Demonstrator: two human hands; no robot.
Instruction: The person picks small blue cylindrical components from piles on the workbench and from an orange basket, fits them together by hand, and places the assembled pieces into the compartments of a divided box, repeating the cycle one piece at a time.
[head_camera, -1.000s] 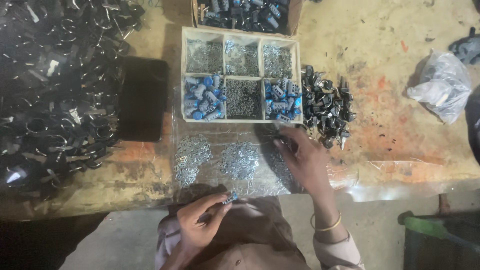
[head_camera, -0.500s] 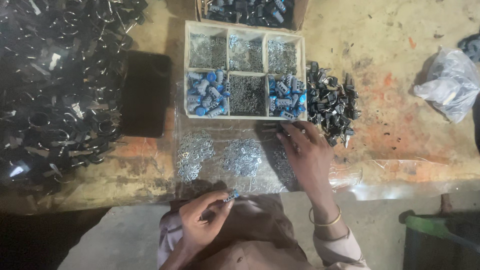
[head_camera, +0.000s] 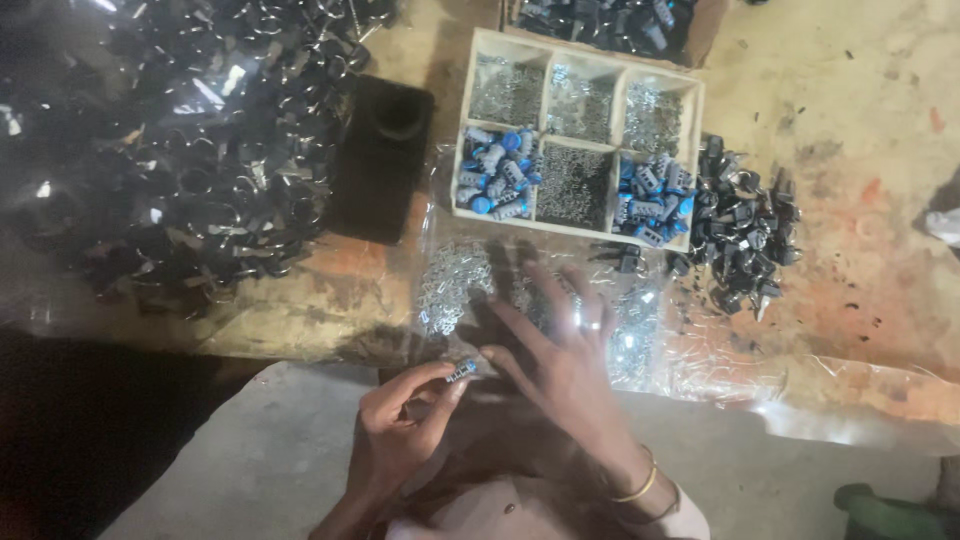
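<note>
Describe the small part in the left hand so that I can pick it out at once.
Start at the wooden compartment tray, then drop past the clear plastic sheet strewn with small silvery bits to the two hands at the table's near edge. The left hand pinches a small blue-and-grey part at its fingertips, the only such piece outside the tray.

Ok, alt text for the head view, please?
Seen from above, the left hand pinches a small blue-tipped part while the right hand spreads over small metal pieces on clear plastic sheet. Behind sits a wooden compartment tray of blue and metal parts.
</note>
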